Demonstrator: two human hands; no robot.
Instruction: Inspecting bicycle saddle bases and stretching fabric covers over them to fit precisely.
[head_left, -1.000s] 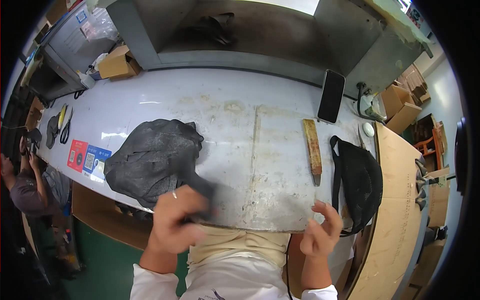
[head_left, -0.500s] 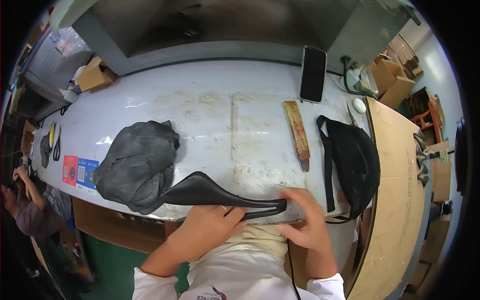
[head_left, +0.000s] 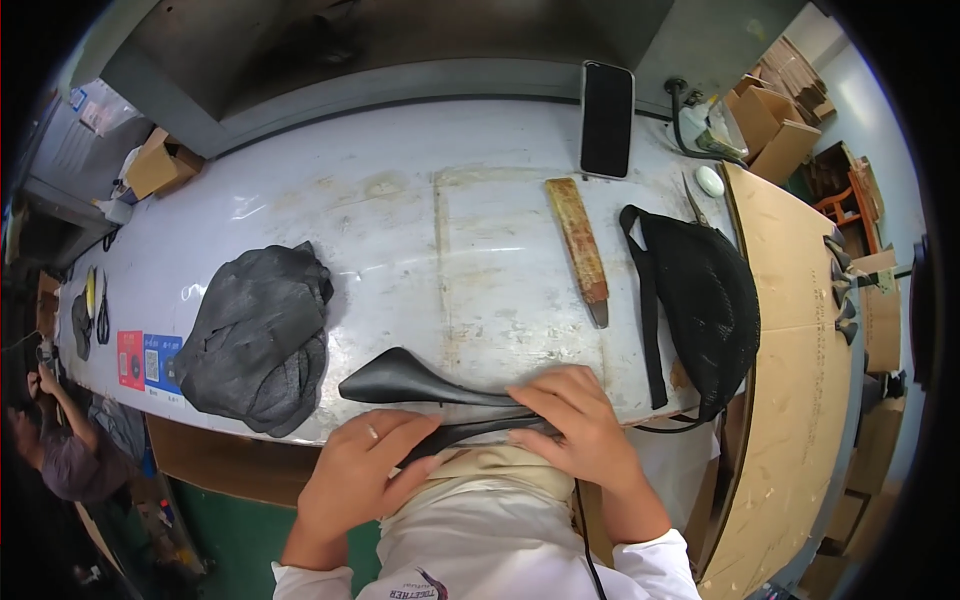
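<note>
Two glossy black curved pieces lie one in front of the other at the table's near edge. The far piece is broad at its left end and tapers to the right; the near piece is partly covered by my fingers. Their kind I cannot tell. My right hand closes its thumb and fingers on the narrow right ends of both. The near piece's left end sits between the thumb and fingers of my left hand, which wears a ring. Left of them is a crumpled dark grey sheet, of cloth or leather.
A worn tool with a short grey blade, a black mesh item with straps and an upright phone are beyond my right hand. Cardboard borders the table on the right. Another person works far left.
The black pieces have parted at the left and moved away from the grey sheet. My right hand has closed on their narrow ends; my left hand has shifted left. The view has shifted slightly.
</note>
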